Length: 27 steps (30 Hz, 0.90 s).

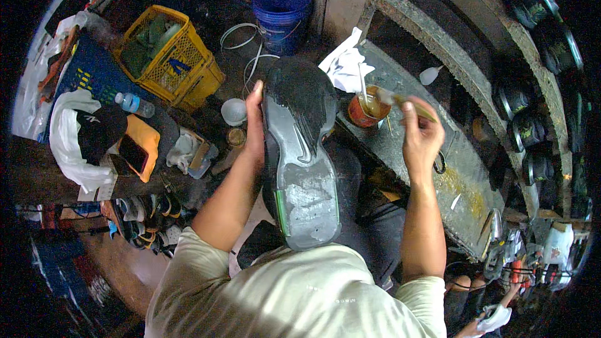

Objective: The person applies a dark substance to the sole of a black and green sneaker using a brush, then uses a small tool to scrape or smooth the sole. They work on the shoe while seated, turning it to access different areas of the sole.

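Observation:
A shoe (303, 178) is held sole up in front of my body, its toe end pointing away. The front of the sole is dark and glossy, the heel half grey and patchy, with a green strip along the left edge. My left hand (254, 124) grips the shoe's left side, fingers partly hidden behind it. On the right, my right hand (423, 136) is closed around the handle of a brush (393, 98), somewhat smeared by motion. The brush head is at the rim of an open reddish can (362, 114) with brownish contents. A thin stick leans in the can.
The can stands on a grey stained bench (451, 178) beside a crumpled white cloth (348, 66). Behind are a blue bucket (282, 19) and a yellow crate (172, 56). At left lie a water bottle (134, 104) and a phone on an orange cloth (148, 141). Shelves with shoes stand right.

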Each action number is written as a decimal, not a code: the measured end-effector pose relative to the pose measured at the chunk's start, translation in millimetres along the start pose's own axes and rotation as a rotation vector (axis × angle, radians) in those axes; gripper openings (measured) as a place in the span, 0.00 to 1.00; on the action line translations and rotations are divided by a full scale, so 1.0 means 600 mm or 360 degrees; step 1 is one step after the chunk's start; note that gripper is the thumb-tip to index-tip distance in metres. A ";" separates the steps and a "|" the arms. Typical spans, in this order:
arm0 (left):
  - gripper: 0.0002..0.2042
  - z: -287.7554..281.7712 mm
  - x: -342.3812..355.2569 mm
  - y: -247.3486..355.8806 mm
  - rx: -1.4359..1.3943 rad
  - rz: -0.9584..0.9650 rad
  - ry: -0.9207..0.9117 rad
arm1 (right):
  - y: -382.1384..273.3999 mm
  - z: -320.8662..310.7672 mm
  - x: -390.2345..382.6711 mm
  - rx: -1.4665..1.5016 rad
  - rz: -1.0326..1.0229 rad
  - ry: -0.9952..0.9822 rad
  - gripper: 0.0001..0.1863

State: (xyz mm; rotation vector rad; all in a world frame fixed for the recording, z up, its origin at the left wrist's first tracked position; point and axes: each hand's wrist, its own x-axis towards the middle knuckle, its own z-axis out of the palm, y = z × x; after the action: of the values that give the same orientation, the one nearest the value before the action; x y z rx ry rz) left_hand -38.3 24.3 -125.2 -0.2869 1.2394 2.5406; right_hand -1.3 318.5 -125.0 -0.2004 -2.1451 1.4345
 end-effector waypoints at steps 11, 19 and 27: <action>0.46 -0.017 0.002 -0.044 -0.0143 0.0584 0.0083 | -0.186 -0.050 -0.089 0.0598 0.0070 -0.0052 0.14; 0.44 -0.025 0.002 -0.046 -0.0962 0.1579 -0.1140 | -0.215 -0.061 -0.144 0.0572 -0.0450 -0.0143 0.12; 0.43 -0.056 0.017 -0.026 -0.0819 0.1338 -0.0825 | -0.237 -0.078 -0.142 0.0235 -0.0815 -0.0258 0.14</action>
State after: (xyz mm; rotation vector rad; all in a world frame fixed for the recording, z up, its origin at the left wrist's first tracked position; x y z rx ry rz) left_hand -40.9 8.2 -160.2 0.9301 0.5314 3.2590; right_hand 119.2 261.5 -15.3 0.5007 -2.0010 1.3216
